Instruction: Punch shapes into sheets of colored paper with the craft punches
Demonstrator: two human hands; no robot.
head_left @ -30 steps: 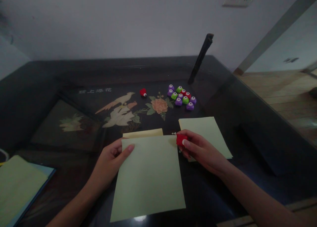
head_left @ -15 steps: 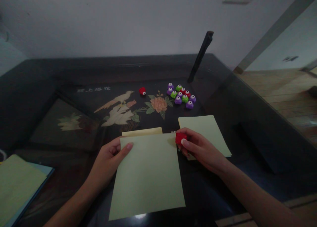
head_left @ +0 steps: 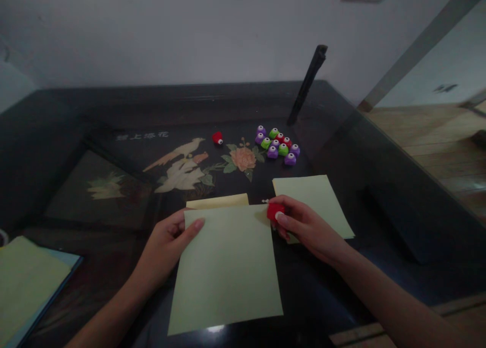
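Between the thumb and fingers of my left hand (head_left: 172,239), the upper left edge of a pale green sheet of paper (head_left: 228,272) is pinched. Yellowish paper (head_left: 220,201) shows behind its top edge. My right hand (head_left: 298,224) grips a small red piece with a white eye (head_left: 275,211) at the sheet's upper right corner. Whether that piece is fastened on the paper I cannot tell. Several similar purple, green and red eyed pieces (head_left: 277,145) are grouped beyond my right hand. One more red piece (head_left: 217,138) lies apart, to their left.
Another stack of pale green paper (head_left: 319,206) lies under and behind my right hand. More paper (head_left: 30,287) sits at the left. A black stick-like object (head_left: 307,84) rises near the back right of the dark, picture-decorated table (head_left: 190,105). A wall stands behind.
The red piece and my right hand have shifted very slightly left at the paper's corner. Both grips look the same, and the view has tilted a little.
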